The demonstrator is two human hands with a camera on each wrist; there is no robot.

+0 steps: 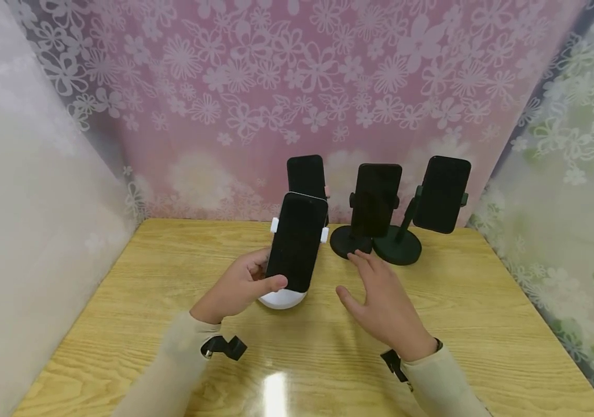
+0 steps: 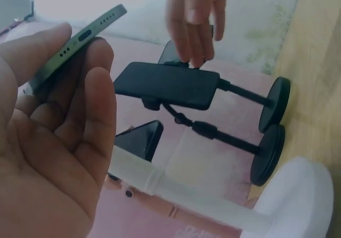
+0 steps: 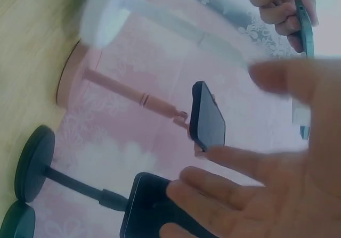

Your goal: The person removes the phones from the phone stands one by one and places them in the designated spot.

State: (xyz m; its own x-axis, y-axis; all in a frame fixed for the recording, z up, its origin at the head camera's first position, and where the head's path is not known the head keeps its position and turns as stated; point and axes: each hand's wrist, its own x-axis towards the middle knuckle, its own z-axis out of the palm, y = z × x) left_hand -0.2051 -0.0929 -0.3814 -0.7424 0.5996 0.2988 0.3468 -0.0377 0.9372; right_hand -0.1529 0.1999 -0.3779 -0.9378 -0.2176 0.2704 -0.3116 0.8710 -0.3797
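My left hand [image 1: 237,286] holds the lower end of a black-screened smartphone [image 1: 299,243], thumb on its front and fingers behind. White clamp arms grip the phone's sides, part of a white phone stand whose round base [image 1: 282,299] rests on the table. In the left wrist view, the phone's port edge [image 2: 80,42] shows between thumb and fingers. My right hand [image 1: 382,298] hovers to the right of this phone with its fingers spread and holds nothing. The right wrist view shows the right hand [image 3: 277,179] with bare, extended fingers.
Behind stand a pink phone stand [image 3: 117,90] with a phone [image 1: 305,174], a black stand [image 1: 346,240] with a phone [image 1: 377,200], and a dark green stand [image 1: 400,250] with a tilted phone [image 1: 442,194]. A floral cloth [image 1: 276,69] hangs behind the wooden table [image 1: 172,249].
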